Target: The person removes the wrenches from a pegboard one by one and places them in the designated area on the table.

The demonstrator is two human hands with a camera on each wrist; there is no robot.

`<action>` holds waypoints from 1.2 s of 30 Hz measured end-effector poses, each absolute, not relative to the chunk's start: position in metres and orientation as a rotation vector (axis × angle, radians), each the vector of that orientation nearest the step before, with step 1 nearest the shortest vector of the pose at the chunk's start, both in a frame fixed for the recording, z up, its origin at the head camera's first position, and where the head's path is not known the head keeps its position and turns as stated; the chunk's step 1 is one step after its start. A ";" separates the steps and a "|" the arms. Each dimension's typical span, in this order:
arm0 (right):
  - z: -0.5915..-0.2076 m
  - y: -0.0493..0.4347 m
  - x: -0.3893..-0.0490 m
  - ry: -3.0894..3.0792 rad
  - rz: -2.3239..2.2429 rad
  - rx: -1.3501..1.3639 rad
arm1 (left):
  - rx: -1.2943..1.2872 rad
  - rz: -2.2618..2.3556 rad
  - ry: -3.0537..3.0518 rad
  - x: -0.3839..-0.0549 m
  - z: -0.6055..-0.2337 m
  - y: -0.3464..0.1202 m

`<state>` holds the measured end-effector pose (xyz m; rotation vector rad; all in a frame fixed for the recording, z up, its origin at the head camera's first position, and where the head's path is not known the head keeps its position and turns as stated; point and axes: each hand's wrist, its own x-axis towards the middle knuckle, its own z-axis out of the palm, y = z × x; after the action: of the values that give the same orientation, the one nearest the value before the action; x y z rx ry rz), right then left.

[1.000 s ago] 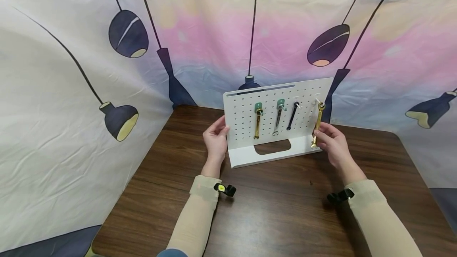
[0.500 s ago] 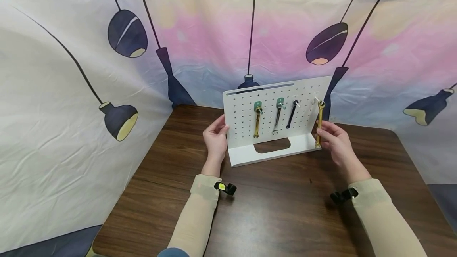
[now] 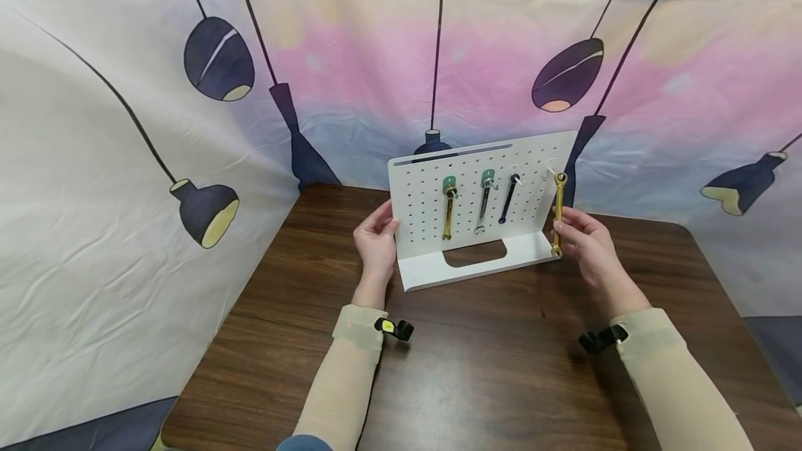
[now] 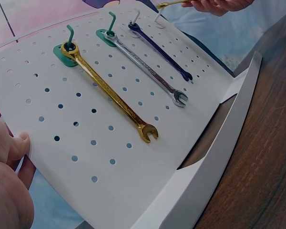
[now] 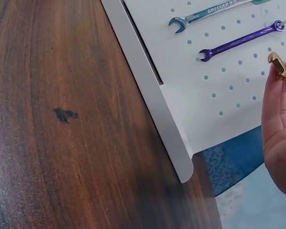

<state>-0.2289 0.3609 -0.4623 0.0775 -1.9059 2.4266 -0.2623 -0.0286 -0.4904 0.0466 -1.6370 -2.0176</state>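
Observation:
A white pegboard stand [image 3: 420, 267] stands on the table, its left edge pinched by my left hand [image 3: 377, 241] between thumb and fingers. My right hand [image 3: 587, 245] holds a gold combination wrench [image 3: 559, 216] upright in front of the board's right edge. The wrench's ring end is at the tip of a white hook [image 4: 158, 16]; I cannot tell whether it is on it. Another gold wrench [image 4: 107, 88] and a silver wrench [image 4: 143, 67] hang from green hooks. A purple wrench [image 5: 243, 40] hangs from a white hook, between the silver wrench and my right hand.
The stand's foot has a wide cut-out and rests on a dark wooden table [image 3: 464, 360]. Behind the table hangs a cloth [image 3: 363, 68] printed with lamps. A black wrist camera [image 3: 395, 329] is strapped on the left wrist, another [image 3: 603, 339] on the right.
The held wrench has swung from a slant to nearly upright, with its lower end shifting right. My left hand keeps its place on the board's edge. The view has drifted slightly.

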 end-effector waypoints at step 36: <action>-0.498 0.356 -0.195 -2.129 2.350 0.029 | 0.032 -2.021 -1.638 -0.261 -0.490 -0.029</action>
<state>-0.1951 0.3562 -0.4982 0.0292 -2.1294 2.3505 -0.2608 -0.0291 -0.4898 0.0325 -1.6380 -2.0210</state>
